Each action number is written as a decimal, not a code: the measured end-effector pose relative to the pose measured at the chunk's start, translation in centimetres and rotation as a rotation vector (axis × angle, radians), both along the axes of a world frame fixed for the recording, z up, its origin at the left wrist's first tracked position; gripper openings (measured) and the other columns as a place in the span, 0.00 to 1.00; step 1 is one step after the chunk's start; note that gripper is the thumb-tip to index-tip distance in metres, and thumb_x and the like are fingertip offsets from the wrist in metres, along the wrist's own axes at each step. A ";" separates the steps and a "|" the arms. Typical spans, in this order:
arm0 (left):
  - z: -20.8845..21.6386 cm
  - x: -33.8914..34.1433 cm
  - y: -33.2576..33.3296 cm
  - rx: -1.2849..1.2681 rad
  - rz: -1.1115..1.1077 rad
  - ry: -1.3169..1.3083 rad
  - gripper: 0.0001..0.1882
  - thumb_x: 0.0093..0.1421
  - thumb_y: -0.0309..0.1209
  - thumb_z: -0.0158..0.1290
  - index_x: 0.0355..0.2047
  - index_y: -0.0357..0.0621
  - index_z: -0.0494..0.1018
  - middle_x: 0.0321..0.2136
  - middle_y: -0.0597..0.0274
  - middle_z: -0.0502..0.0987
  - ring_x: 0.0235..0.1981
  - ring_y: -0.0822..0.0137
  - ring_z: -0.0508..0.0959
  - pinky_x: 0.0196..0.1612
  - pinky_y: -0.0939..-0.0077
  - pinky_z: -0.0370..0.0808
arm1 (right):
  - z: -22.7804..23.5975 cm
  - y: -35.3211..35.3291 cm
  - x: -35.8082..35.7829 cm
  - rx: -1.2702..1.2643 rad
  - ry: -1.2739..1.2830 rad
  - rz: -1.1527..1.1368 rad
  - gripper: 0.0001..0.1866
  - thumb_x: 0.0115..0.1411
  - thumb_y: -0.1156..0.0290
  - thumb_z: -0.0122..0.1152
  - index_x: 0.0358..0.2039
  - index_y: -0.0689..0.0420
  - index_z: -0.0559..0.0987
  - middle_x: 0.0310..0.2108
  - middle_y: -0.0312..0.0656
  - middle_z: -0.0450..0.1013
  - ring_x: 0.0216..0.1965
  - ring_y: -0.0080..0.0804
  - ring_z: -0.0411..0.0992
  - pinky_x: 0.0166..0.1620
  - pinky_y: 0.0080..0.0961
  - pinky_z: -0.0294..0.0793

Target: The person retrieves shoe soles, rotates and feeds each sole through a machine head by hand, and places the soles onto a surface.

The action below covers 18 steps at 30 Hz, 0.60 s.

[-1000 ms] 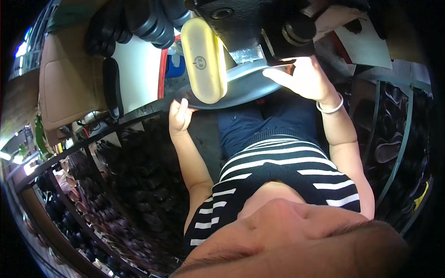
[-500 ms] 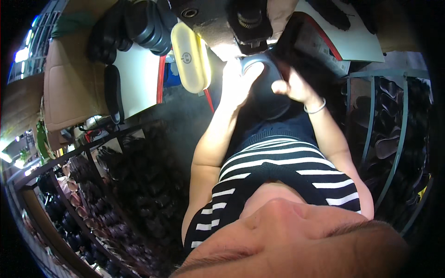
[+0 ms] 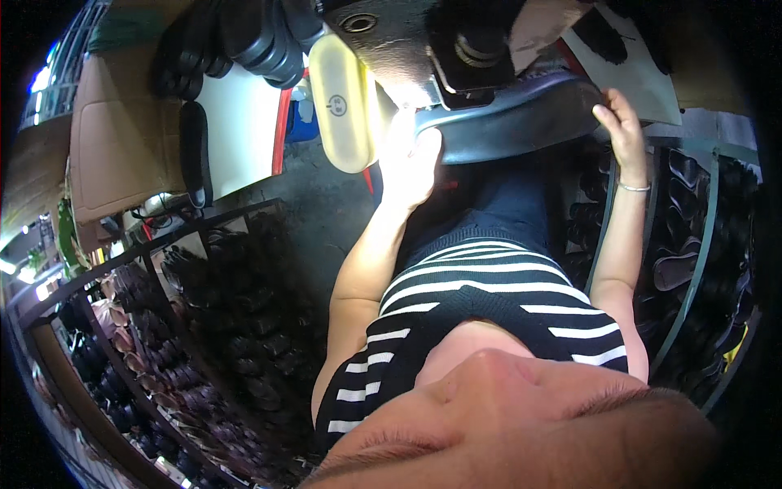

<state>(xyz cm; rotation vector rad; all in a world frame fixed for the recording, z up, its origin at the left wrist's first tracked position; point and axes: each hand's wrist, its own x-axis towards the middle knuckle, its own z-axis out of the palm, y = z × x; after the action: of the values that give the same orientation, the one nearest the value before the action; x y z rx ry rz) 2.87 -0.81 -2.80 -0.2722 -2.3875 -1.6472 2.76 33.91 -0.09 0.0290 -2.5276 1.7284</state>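
A dark, glossy shoe sole (image 3: 521,122) lies crosswise below the head of a dark machine (image 3: 476,61), its upper edge close to or touching the machine's lower part. My left hand (image 3: 411,159), brightly lit, is closed on the sole's left end with the thumb on the near side. At the sole's far right end, my right hand (image 3: 623,126) pinches the tip between thumb and fingers; a bracelet circles that wrist. The machine covers part of the sole's far edge.
Left of the machine hangs a yellow oval part (image 3: 342,106). Black soles (image 3: 265,49) are stacked at the upper left, and a single black sole (image 3: 195,151) lies by a white, red-edged board (image 3: 240,134). Racks of footwear stand left (image 3: 163,326) and right (image 3: 692,236).
The sole has turned from pointing toward me to lying crosswise under the machine. My right hand has moved right and away to its end; my left hand stays near the machine.
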 end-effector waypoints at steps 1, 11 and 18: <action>0.1 0.2 -0.6 0.000 0.009 0.001 0.26 0.54 0.34 0.50 0.48 0.27 0.62 0.30 0.57 0.72 0.29 0.72 0.70 0.34 0.80 0.67 | 0.6 -0.2 -0.8 0.050 0.053 -0.004 0.11 0.56 0.71 0.54 0.37 0.62 0.71 0.30 0.31 0.67 0.33 0.16 0.63 0.39 0.12 0.61; -2.3 2.5 -7.4 0.864 -0.113 -0.438 0.17 0.58 0.29 0.46 0.46 0.31 0.62 0.40 0.56 0.69 0.42 0.67 0.70 0.49 0.73 0.65 | 3.3 -8.5 -1.0 0.083 0.086 0.112 0.10 0.51 0.76 0.59 0.34 0.64 0.72 0.25 0.33 0.69 0.28 0.16 0.67 0.34 0.12 0.66; -6.3 6.1 -12.0 1.059 -0.111 -0.718 0.18 0.58 0.23 0.44 0.49 0.29 0.58 0.44 0.51 0.68 0.44 0.64 0.71 0.50 0.69 0.66 | 6.2 -13.2 -1.1 0.236 0.175 0.292 0.11 0.49 0.75 0.61 0.33 0.64 0.74 0.26 0.36 0.69 0.24 0.19 0.63 0.30 0.15 0.65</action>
<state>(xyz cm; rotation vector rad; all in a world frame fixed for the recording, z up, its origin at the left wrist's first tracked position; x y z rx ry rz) 9.00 -12.82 -9.15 0.4502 -1.4364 -3.1295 1.69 20.73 6.09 0.5636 -2.6811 1.4214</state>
